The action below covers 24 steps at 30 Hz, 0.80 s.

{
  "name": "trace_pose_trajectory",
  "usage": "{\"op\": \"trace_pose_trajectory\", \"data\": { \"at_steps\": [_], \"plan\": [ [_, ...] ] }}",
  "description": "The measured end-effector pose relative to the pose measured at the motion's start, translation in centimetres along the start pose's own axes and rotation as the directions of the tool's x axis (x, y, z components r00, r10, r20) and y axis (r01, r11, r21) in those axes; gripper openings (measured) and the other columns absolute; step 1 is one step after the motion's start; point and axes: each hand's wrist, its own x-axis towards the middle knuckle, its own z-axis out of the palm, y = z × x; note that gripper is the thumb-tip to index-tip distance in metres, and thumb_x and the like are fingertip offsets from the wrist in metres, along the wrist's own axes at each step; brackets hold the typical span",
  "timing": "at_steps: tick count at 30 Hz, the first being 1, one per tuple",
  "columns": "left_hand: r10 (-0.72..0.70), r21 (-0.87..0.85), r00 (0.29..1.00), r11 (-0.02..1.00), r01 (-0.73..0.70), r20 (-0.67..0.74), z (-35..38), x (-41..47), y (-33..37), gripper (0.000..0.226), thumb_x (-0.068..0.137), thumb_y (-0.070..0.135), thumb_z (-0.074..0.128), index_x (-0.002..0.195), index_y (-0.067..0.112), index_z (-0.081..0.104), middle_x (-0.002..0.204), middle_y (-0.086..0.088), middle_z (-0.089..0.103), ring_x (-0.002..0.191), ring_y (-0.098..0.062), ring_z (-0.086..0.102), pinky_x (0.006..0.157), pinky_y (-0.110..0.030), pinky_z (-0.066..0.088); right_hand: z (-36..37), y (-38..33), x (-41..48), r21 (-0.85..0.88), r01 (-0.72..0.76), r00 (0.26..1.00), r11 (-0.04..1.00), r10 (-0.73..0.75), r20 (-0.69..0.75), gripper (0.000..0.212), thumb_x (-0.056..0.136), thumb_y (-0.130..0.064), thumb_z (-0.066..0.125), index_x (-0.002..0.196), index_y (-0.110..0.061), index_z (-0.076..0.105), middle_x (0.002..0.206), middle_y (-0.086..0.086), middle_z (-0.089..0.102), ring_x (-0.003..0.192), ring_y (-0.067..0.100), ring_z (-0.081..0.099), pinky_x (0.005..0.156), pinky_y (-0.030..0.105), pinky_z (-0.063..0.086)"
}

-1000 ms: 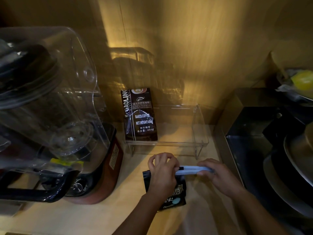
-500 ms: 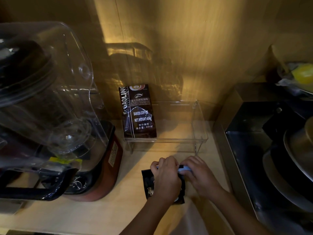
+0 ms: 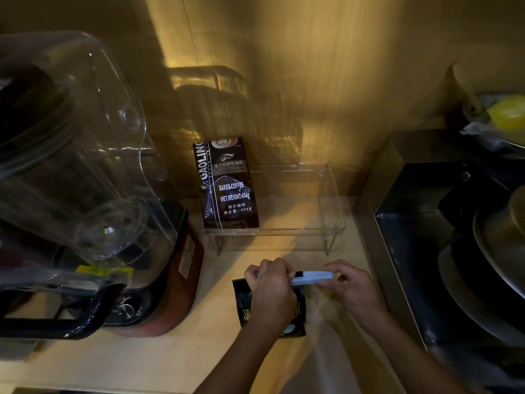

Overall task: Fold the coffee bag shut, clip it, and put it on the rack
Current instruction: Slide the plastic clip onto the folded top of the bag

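A small black coffee bag (image 3: 243, 300) lies flat on the wooden counter near the front. My left hand (image 3: 271, 294) covers its middle and grips its top edge. A pale blue-white clip (image 3: 311, 278) runs along that top edge and sticks out to the right. My right hand (image 3: 352, 288) holds the clip's right end. Behind them stands a clear acrylic rack (image 3: 331, 194), raised on legs. A larger dark coffee bag (image 3: 227, 184) stands upright at the rack's left end.
A big blender (image 3: 85, 194) with a clear cover and red-black base fills the left side. A metal box-like unit (image 3: 412, 223) with dark pots stands at the right. The wooden wall rises behind the rack. A yellow object (image 3: 508, 112) sits at the far right.
My right hand has slid away to the right along the clip, so more of the clip shows between my hands than half a second ago. The bag stays in place.
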Motion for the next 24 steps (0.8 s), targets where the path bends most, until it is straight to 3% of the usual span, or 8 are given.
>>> {"op": "trace_pose_trajectory", "data": {
  "at_steps": [3,7,9,13,19,24],
  "plan": [
    [0.027,0.003,0.999,1.0,-0.027,0.021,0.1,-0.2,0.4,0.019,0.079,-0.005,0.041,0.078,0.01,0.053,0.082,0.003,0.05,0.086,-0.016,0.038,0.086,-0.032,0.019,1.4,-0.2,-0.2,0.074,-0.042,0.999,0.996,0.043,-0.014,0.016,0.071,0.004,0.067,0.077,-0.011,0.066,0.088,0.009,0.059,0.077,0.013,0.056,0.063,0.016,0.048],
    [0.049,0.077,0.999,0.996,-0.051,0.019,0.1,-0.3,0.5,0.01,0.08,0.001,0.047,0.082,0.008,0.053,0.094,-0.009,0.055,0.093,-0.025,0.043,0.086,-0.036,0.023,3.2,-0.6,-0.5,0.229,-0.099,0.992,0.968,0.114,-0.052,0.016,0.072,0.008,0.064,0.078,-0.006,0.065,0.089,0.01,0.059,0.077,0.015,0.057,0.053,0.007,0.048],
    [0.071,0.109,0.997,0.991,-0.073,0.015,-0.1,-0.1,0.2,0.006,0.081,0.005,0.05,0.084,0.008,0.054,0.095,-0.009,0.054,0.095,-0.024,0.042,0.088,-0.037,0.024,3.4,-0.6,-0.5,0.268,-0.115,0.99,0.957,0.133,-0.049,0.015,0.072,0.007,0.064,0.08,-0.005,0.066,0.09,0.011,0.06,0.079,0.016,0.057,0.054,0.01,0.049],
    [0.094,0.116,0.996,0.989,-0.094,0.007,-0.2,0.3,0.3,0.005,0.082,0.006,0.051,0.081,0.007,0.056,0.09,-0.01,0.056,0.093,-0.025,0.045,0.092,-0.037,0.024,3.7,-0.3,-0.2,0.258,-0.126,0.991,0.958,0.13,0.001,0.014,0.071,0.001,0.066,0.08,-0.01,0.07,0.087,0.007,0.064,0.081,0.017,0.06,0.065,0.023,0.046],
    [0.097,0.131,0.995,0.987,-0.093,-0.024,0.2,0.3,0.4,0.01,0.079,0.007,0.048,0.077,0.005,0.057,0.083,-0.012,0.06,0.086,-0.028,0.051,0.092,-0.041,0.032,4.0,0.4,0.2,0.262,-0.135,0.991,0.956,0.132,0.03,0.015,0.072,-0.004,0.067,0.079,-0.017,0.071,0.073,-0.006,0.071,0.071,0.006,0.065,0.058,0.016,0.05],
    [0.073,0.088,0.995,0.994,-0.067,-0.068,0.6,0.0,0.7,0.008,0.079,0.001,0.055,0.074,0.008,0.058,0.082,-0.009,0.062,0.085,-0.027,0.052,0.089,-0.039,0.034,4.0,0.3,0.8,0.129,-0.133,0.99,0.983,0.126,0.061,0.026,0.071,-0.003,0.068,0.072,-0.029,0.069,0.081,-0.008,0.068,0.073,0.001,0.063,0.061,0.012,0.049]
  ]
}}
